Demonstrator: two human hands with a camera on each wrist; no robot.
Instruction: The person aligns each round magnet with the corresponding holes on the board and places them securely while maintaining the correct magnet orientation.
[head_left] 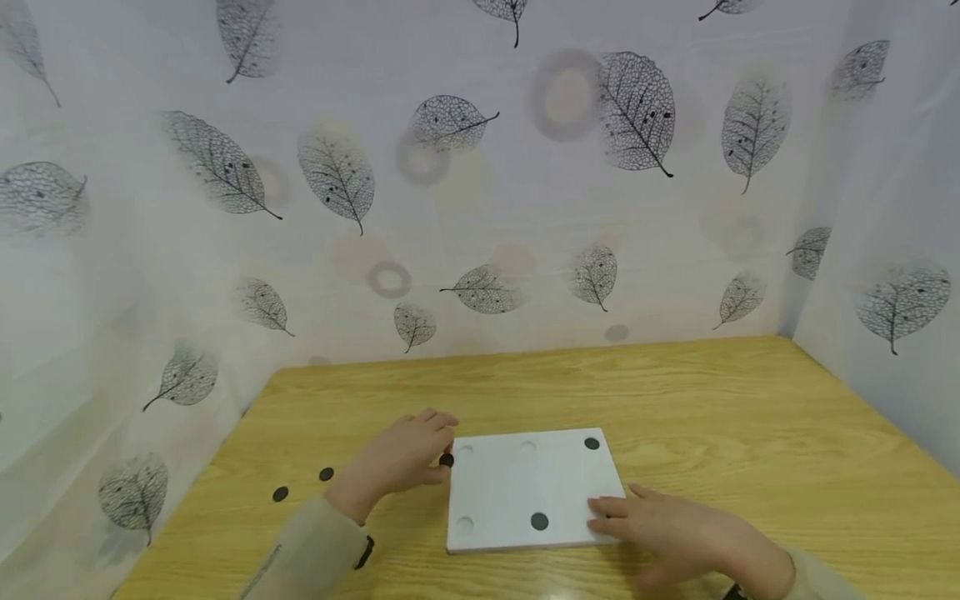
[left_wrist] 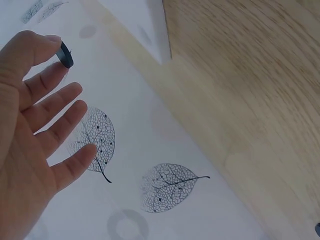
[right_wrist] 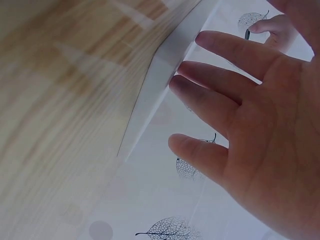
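Observation:
A white rectangular board [head_left: 517, 483] with shallow round recesses lies on the table. One black disc [head_left: 592, 443] sits at its far right corner, another dark disc [head_left: 539, 521] at the middle of its near side. Three recesses show bare: two along the far side, one at the near left. At the board's far left edge, my left hand [head_left: 408, 454] pinches a small black disc [left_wrist: 65, 55] between thumb and index finger, the other fingers spread. My right hand [head_left: 667, 529] rests its extended fingers on the board's right edge, covering the near right corner.
Two loose black discs, one nearer [head_left: 281, 493] and one farther [head_left: 326, 474], lie on the wooden table [head_left: 720, 417] left of my left hand. A white leaf-patterned curtain [head_left: 480, 208] surrounds the table at the back and both sides.

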